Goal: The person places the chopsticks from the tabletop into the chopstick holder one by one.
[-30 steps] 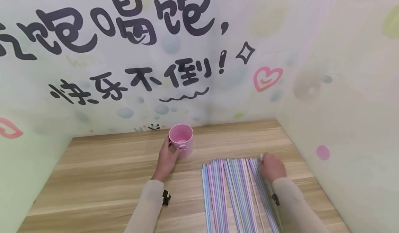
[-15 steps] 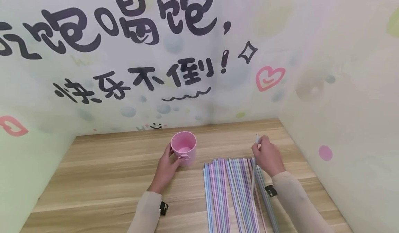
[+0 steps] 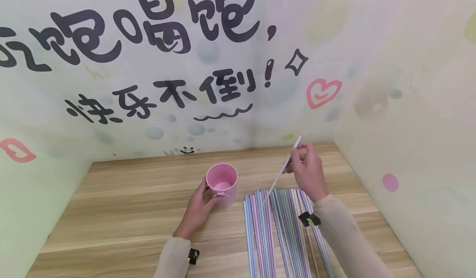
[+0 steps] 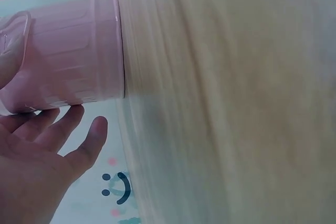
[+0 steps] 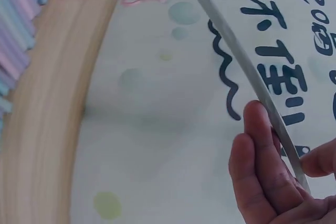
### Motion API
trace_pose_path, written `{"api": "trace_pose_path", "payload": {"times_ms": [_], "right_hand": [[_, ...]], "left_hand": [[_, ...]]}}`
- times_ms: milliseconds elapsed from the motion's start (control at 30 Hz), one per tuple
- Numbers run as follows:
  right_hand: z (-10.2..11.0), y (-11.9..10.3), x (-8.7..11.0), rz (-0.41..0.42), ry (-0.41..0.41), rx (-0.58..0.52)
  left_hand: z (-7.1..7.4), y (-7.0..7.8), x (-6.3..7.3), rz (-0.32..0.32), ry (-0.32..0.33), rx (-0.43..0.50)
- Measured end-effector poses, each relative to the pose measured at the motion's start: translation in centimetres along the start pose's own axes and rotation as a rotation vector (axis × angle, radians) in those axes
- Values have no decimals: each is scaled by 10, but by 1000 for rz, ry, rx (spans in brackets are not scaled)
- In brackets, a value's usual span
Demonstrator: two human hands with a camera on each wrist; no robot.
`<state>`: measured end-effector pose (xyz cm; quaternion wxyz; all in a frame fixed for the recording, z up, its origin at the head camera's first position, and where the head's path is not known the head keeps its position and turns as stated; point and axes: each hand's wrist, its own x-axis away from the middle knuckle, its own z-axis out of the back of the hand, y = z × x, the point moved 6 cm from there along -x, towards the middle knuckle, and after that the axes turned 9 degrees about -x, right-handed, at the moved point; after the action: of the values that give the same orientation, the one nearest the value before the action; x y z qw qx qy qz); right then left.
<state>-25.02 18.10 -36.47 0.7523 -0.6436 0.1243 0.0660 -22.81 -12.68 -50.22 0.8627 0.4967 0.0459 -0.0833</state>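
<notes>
My left hand (image 3: 198,209) holds a small pink bucket (image 3: 222,181), thumb at its front and fingers along its left side. In the left wrist view the pink bucket (image 4: 63,53) stands on the wooden table, and part of a thin handle loop shows near the thumb. My right hand (image 3: 308,168) pinches a long pale grey straw (image 3: 281,171) between thumb and fingers. The straw slants down to the left, its lower end over the row of pastel straws (image 3: 291,232). In the right wrist view the grey straw (image 5: 236,51) runs up towards the bucket.
Many blue, pink, purple and green straws lie side by side on the table (image 3: 130,212), right of the bucket. A printed wall (image 3: 238,125) stands behind the table, and another wall (image 3: 405,146) borders its right side.
My right hand has lifted the grey straw from the right end of the row and brought it up and left, tilting it. My left hand has drawn the bucket slightly nearer.
</notes>
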Motion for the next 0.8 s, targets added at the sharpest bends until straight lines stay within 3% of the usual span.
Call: {"api": "trace_pose_path", "payload": {"times_ms": [300,400,800], "right_hand": [[-25,-35,-15,152,94,-151],[-38,-38,-18,176,92,-161],[-82,-10,-14,104,-2,-174]], "left_hand": [[-1,3,5,-20,-14,12],[0,5,7,-33,-17,23],[1,3,8,-56,-37,29]]}}
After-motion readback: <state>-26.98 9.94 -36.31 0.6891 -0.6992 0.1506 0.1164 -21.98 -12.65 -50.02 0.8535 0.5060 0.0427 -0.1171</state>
